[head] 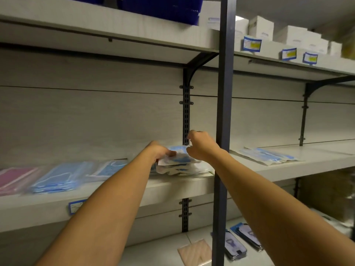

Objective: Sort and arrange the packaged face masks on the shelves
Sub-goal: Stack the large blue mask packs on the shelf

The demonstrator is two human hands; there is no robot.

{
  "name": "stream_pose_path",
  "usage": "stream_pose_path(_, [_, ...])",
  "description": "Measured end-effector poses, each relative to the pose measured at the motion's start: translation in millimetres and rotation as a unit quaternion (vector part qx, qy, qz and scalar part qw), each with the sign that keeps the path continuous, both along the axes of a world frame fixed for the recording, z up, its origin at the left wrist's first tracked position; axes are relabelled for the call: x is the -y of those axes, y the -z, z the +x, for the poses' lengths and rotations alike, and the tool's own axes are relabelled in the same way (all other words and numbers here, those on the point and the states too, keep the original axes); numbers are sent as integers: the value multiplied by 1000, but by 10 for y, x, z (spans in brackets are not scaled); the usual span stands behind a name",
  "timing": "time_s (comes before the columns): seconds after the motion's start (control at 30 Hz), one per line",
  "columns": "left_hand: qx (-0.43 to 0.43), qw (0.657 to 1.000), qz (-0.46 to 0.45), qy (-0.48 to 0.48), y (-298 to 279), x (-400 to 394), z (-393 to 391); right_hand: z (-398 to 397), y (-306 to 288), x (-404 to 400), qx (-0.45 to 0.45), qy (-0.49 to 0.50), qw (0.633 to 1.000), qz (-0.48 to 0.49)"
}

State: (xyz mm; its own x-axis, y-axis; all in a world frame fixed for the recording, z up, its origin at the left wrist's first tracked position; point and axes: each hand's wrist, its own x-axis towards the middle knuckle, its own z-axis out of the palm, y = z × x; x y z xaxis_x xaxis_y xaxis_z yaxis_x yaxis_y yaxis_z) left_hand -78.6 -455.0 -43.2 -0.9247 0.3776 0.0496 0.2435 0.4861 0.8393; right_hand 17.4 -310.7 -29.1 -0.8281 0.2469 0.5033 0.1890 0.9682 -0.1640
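On the middle shelf (172, 186) I see a pile of mask packs (182, 166) beside the dark post. My left hand (160, 151) pinches the top pack (177, 156); my right hand (199, 144) hovers curled above, grip unclear.

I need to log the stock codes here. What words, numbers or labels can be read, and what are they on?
None can be read.
Three blue-framed tags on the upper shelf edge: blurred.
Blue tag on the middle shelf edge: blurred, partly behind the left arm.
White boxes: print too faint.
Mask packs under both hands: print blurred.
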Motion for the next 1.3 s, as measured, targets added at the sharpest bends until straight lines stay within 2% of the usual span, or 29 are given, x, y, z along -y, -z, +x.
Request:
stream_pose_path(0.2, [-50,997,-51,-19,7,27,-67,-10,29,0,6,4,1000,-4])
stream_pose_path(0.33, [-132,989,-68,-22,-31,141,-106,-11,47,29,15,4,1000,0])
stream_pose_path(0.47, [-282,945,-168,-10,-43,409,-109,-1,81,62,19,5,1000,-2])
stream_pose_path(0.67, [-377,873,-307,-27,-28,834,-84,39,155,171,48,15,999,-2])
stream_pose_path(0.73, [-382,862,-333,-33,-9,955,-80,46,174,221,58,20,998,2])
stream_pose_path(0.97, [-363,860,-353,-57,8,1224,67,83,188,351,76,23,996,29])
stream_pose_path(1.3, [-324,856,-385,-121,37,1272,565,303,140,281,75,-45,996,14])
